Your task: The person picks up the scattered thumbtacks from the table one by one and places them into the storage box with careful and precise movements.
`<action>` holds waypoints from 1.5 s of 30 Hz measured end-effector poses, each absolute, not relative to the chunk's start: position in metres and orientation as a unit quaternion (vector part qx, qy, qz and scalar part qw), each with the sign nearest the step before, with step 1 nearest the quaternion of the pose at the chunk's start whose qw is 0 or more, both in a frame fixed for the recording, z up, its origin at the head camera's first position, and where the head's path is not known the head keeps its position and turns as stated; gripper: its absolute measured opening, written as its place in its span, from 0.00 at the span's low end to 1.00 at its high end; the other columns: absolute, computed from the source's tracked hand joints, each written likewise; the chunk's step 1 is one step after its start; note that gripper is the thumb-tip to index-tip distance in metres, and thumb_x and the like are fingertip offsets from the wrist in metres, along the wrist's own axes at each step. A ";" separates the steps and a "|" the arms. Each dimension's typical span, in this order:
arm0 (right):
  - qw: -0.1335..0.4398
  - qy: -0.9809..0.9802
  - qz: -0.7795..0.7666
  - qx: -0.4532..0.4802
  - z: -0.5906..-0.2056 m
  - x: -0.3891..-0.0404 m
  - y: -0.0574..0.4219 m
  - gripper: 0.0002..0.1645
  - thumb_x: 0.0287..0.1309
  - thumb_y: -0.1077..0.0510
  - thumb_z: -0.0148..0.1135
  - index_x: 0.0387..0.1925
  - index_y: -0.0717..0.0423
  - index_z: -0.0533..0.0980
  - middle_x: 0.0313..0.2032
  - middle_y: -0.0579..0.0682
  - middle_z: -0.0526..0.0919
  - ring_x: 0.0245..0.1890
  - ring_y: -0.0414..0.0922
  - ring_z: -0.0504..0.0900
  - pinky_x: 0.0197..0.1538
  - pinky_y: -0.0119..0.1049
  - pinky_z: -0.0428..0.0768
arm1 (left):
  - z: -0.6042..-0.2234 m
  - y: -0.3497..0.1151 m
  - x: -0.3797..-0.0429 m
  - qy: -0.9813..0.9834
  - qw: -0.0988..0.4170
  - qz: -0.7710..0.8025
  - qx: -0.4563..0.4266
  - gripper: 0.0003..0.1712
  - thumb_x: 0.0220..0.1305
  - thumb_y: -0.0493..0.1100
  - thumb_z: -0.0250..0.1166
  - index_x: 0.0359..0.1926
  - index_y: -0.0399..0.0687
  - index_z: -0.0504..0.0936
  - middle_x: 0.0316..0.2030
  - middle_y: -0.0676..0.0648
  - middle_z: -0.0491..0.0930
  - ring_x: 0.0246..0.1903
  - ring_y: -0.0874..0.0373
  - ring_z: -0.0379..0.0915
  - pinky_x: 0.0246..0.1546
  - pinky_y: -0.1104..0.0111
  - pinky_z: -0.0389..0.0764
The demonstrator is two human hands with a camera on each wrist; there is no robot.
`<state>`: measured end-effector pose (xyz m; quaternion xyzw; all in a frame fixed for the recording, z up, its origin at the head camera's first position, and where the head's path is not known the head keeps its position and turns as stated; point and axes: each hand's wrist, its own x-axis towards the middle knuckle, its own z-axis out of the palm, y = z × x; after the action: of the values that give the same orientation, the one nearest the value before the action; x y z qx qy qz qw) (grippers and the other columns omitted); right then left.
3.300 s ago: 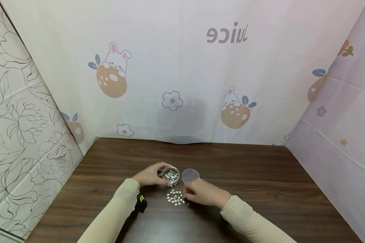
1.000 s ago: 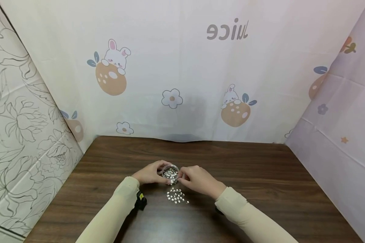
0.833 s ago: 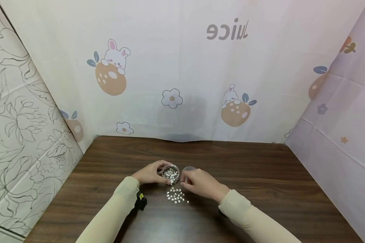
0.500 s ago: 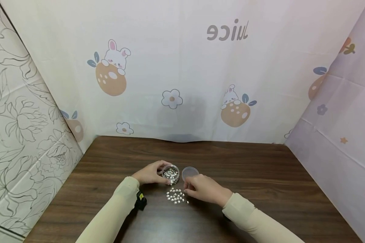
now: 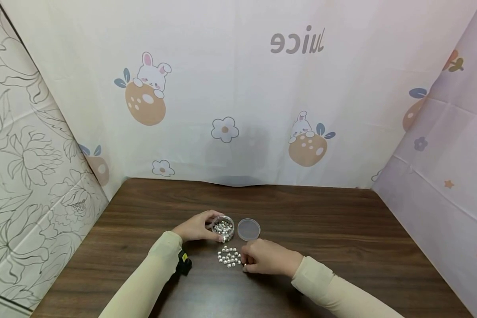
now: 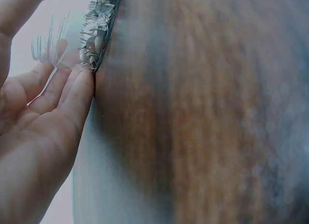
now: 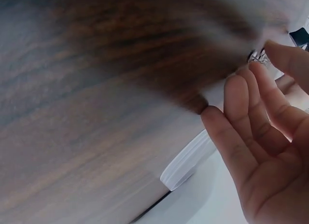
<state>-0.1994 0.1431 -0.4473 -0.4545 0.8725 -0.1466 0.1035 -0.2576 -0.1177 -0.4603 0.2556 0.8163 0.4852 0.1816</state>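
In the head view my left hand (image 5: 198, 227) holds a round clear jar (image 5: 223, 235), thumb at its near side and fingers around the back. Shiny silver studs fill much of the jar; in the left wrist view the studs (image 6: 96, 33) show thin prongs. A loose group of silver studs (image 5: 228, 257) lies on the table just in front of the jar. At the group's right side my right hand (image 5: 270, 257) pinches a single silver stud (image 5: 245, 265) between thumb and forefinger, low at the tabletop. Its other fingers are bent, as the right wrist view shows.
A round translucent lid (image 5: 248, 229) lies flat to the right of the jar, behind my right hand. The dark wooden table (image 5: 322, 221) reaches back to a printed curtain (image 5: 191, 88), with more patterned cloth at both sides.
My right hand was at the jar's rim a second ago. It has since come back toward me, past the lid, down to the stray stud. The left hand and jar stay put.
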 end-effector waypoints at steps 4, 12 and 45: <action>0.105 0.869 -0.149 -0.460 -0.448 -0.201 0.144 0.06 0.53 0.57 0.66 0.26 0.46 0.76 0.21 0.34 0.73 0.20 0.25 0.69 0.23 0.19 0.71 | -0.475 -0.119 -0.265 0.822 0.173 0.483 0.248 0.40 0.47 0.49 0.74 0.62 0.52 0.67 0.57 0.43 0.70 0.55 0.52 0.66 0.58 0.50 0.70; 0.106 0.866 -0.151 -0.465 -0.448 -0.204 0.145 0.09 0.53 0.59 0.66 0.23 0.45 0.74 0.20 0.34 0.73 0.20 0.26 0.69 0.23 0.20 0.71 | -0.490 -0.120 -0.274 0.831 0.169 0.473 0.241 0.41 0.43 0.56 0.75 0.59 0.64 0.68 0.55 0.54 0.71 0.53 0.61 0.67 0.57 0.57 0.73; 0.035 0.874 -0.188 -0.446 -0.444 -0.221 0.144 0.03 0.58 0.57 0.62 0.29 0.45 0.79 0.28 0.35 0.79 0.26 0.26 0.72 0.29 0.24 0.77 | -0.458 -0.116 -0.257 0.814 0.178 0.491 0.256 0.40 0.48 0.46 0.74 0.62 0.45 0.67 0.56 0.40 0.70 0.55 0.49 0.67 0.59 0.51 0.70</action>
<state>-0.2209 0.1442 -0.4443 -0.4458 0.8744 -0.1883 0.0348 -0.2568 -0.1164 -0.4581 0.2565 0.8135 0.4905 0.1784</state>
